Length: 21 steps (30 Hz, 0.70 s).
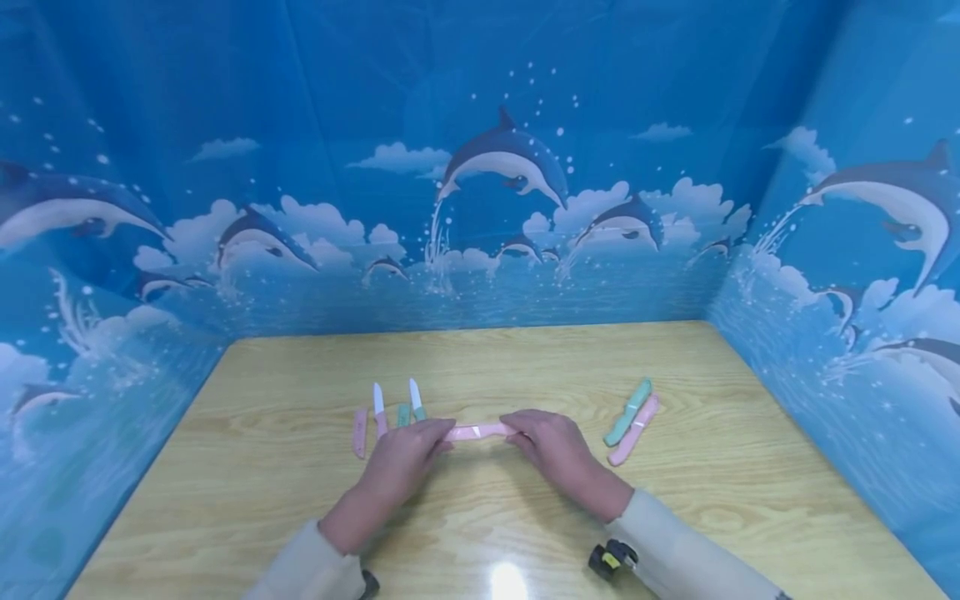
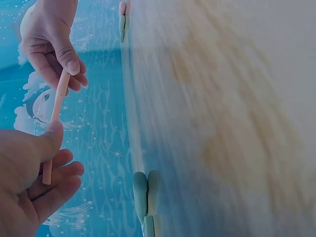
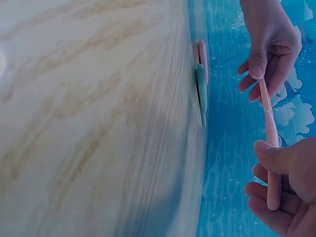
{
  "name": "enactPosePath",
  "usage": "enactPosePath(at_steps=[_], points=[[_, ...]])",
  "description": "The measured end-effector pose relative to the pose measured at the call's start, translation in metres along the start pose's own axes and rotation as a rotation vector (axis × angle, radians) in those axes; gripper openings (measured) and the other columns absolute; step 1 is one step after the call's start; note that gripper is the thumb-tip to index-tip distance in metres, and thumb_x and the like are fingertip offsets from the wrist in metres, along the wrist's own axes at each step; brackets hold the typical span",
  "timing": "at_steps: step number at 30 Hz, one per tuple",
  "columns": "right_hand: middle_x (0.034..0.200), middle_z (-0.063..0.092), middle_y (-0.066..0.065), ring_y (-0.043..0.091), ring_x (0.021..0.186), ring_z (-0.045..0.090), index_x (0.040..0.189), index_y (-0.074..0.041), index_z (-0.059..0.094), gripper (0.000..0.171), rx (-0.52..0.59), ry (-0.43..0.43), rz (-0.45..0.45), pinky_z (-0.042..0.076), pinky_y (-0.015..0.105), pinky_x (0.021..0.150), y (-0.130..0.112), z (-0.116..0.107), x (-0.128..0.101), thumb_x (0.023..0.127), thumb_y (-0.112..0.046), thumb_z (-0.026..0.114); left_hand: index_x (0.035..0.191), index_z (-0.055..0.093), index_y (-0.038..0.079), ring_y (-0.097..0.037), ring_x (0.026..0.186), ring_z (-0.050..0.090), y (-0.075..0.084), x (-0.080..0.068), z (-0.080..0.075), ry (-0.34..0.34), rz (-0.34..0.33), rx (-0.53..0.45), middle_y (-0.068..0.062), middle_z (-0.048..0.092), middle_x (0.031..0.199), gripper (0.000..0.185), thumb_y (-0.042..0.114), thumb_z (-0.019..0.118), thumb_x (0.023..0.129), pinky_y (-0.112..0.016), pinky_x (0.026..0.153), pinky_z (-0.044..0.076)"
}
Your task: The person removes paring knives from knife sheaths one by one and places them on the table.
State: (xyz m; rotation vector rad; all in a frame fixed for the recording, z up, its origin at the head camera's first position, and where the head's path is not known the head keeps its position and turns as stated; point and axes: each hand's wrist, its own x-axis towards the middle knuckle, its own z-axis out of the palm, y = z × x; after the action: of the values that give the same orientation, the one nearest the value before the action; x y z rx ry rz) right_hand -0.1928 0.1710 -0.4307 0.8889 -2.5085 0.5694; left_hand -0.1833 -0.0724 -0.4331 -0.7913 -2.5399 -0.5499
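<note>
The pink knife is slim, sheathed and horizontal, at the centre of the head view. It sits above the table, one end in each hand.

Table: pale yellow-tan wood grain, darker streaks.
Backdrop: deep blue, printed with grey-and-white dolphins, white clouds, splashes, bubbles.
Knife between hands: pink all over.
Left hand, right hand: cream sleeves at wrists.
Far left: loose pink sheath; white-bladed knife, pink handle; white-bladed knife, mint-green handle.
Right: mint-green knife beside pink knife.
Near right wrist: black device with yellow mark.
</note>
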Motion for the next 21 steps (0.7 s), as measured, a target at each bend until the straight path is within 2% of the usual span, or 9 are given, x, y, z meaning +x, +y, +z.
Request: enactPosePath(at_steps=[7,15,21], points=[[0.106,0.073,0.007,0.022,0.096,0.07,0.109,-0.008,0.072,0.029,0.006,-0.014,0.018,0.058,0.036,0.085,0.0044,0.0006,-0.0015,0.08,-0.011,0.078,0.107,0.07,0.006,-0.024,0.094,0.07,-0.0009,-0.0008,0.0001,-0.018,-0.01,-0.023,-0.01,0.073,0.104,0.024,0.014,0.074,0.085,-0.034,0.082,0.058],[0.105,0.073,0.007,0.022,0.095,0.07,0.107,-0.008,0.072,0.029,0.006,-0.02,0.035,0.058,0.036,0.084,0.0052,0.0005,-0.0043,0.079,-0.009,0.078,0.109,0.069,0.007,-0.023,0.094,0.071,-0.0006,-0.0024,-0.0007,-0.076,-0.045,-0.043,-0.009,0.073,0.105,0.022,0.014,0.071,0.088,-0.033,0.083,0.058],[0.103,0.073,0.007,0.023,0.094,0.07,0.105,-0.008,0.073,0.029,0.005,-0.013,0.028,0.058,0.037,0.082,0.0062,0.0016,-0.006,0.076,-0.007,0.08,0.108,0.07,0.008,-0.022,0.095,0.07,0.0004,-0.0036,0.0006,-0.091,-0.063,-0.058,-0.008,0.073,0.105,0.021,0.016,0.07,0.089,-0.033,0.084,0.058]])
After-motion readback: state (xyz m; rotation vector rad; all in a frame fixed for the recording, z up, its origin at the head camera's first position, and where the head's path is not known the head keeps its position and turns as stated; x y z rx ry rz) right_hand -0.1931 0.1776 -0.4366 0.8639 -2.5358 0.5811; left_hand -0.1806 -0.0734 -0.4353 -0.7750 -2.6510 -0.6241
